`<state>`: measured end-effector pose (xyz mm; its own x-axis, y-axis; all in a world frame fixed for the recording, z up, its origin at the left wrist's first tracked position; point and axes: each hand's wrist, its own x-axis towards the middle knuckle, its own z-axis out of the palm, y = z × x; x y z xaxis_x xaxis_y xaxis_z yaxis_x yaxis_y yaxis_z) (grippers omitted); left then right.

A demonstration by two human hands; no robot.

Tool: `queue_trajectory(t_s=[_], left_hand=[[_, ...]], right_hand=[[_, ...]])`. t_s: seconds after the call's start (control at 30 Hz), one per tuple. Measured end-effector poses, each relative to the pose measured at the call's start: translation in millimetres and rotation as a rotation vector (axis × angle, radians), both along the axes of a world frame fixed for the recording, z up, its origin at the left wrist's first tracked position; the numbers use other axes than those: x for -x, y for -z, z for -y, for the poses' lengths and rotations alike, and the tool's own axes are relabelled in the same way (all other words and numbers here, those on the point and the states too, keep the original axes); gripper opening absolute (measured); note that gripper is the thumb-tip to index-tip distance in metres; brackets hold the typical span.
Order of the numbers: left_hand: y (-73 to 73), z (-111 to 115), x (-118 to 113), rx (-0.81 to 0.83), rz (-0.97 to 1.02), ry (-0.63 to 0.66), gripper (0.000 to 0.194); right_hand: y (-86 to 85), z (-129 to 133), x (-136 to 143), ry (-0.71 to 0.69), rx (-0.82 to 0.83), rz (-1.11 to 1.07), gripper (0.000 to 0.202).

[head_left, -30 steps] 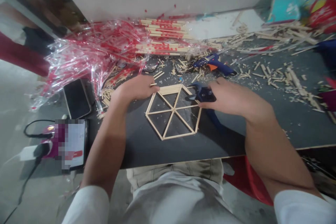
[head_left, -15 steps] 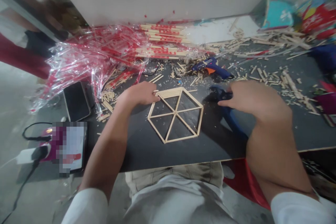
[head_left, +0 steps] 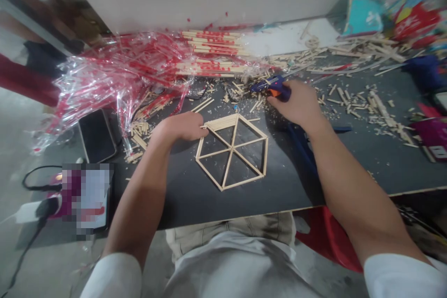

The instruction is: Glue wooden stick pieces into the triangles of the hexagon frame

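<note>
A six-sided frame of pale sticks (head_left: 231, 148) with crossing spokes lies flat on the dark table (head_left: 188, 195). Several sticks fill part of its upper left section. My left hand (head_left: 186, 126) pinches the frame's upper left corner. Behind the frame, my right hand (head_left: 298, 102) is closed round the handle of a blue glue gun (head_left: 267, 84) with an orange trigger. The gun still rests among wood scraps. Blue-handled pliers (head_left: 303, 151) lie right of the frame, partly hidden under my right forearm.
Red plastic wrappers (head_left: 129, 65) and stick bundles (head_left: 213, 51) cover the back left. Stick offcuts (head_left: 380, 107) are scattered at the right. A dark phone (head_left: 97, 135), another lit device (head_left: 94, 198) and plugged-in cables sit at the left. A teal container (head_left: 365, 16) stands at the back right.
My right hand has left the blue pliers, moved back and to the left, and taken hold of the glue gun. My left hand remains at the frame's corner.
</note>
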<state>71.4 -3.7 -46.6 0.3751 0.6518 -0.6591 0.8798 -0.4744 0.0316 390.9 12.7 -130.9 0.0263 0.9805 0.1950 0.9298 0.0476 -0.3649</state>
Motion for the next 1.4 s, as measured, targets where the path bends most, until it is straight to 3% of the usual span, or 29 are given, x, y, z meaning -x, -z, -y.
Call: queue_trajectory(t_s=[0.2,0.43,0.7,0.83,0.9,1.0,1.13,1.3,1.4], left_hand=[[3.7,-2.7,2.7,-0.003,0.032,-0.022,0.045],[-12.3,1.2,7.0,-0.083,0.14,-0.099,0.043],[-7.1,3.3,-2.6,-0.092,0.357,-0.207,0.04],[-9.7,4.6,-3.0,-0.077,0.524,-0.193,0.037],[-7.8,4.6,-1.8,-0.08,0.622,-0.247,0.032],[3.1,1.5,1.7,-0.109,0.844,-0.327,0.025],[21.1,-6.6,4.6,-0.091,1.124,-0.307,0.015],[29.4,-12.2,1.6,-0.157,1.242,-0.396,0.016],[26.5,-9.7,-0.2,-0.152,1.192,-0.42,0.019]], right_hand=[[-5.3,5.5,2.1,0.138,0.003,-0.113,0.066],[-23.6,17.6,16.2,0.097,0.005,-0.175,0.059],[-37.8,27.3,27.2,0.011,0.039,-0.138,0.065],[-35.2,26.0,28.8,-0.02,0.017,-0.051,0.044],[-32.4,24.3,28.7,-0.05,0.0,-0.016,0.036],[-26.1,21.4,27.4,-0.062,-0.032,0.011,0.031],[-17.2,18.7,25.3,-0.071,-0.105,-0.011,0.032],[-11.7,17.4,23.9,-0.102,-0.117,-0.002,0.03],[-10.0,16.5,23.3,-0.098,-0.095,0.009,0.029]])
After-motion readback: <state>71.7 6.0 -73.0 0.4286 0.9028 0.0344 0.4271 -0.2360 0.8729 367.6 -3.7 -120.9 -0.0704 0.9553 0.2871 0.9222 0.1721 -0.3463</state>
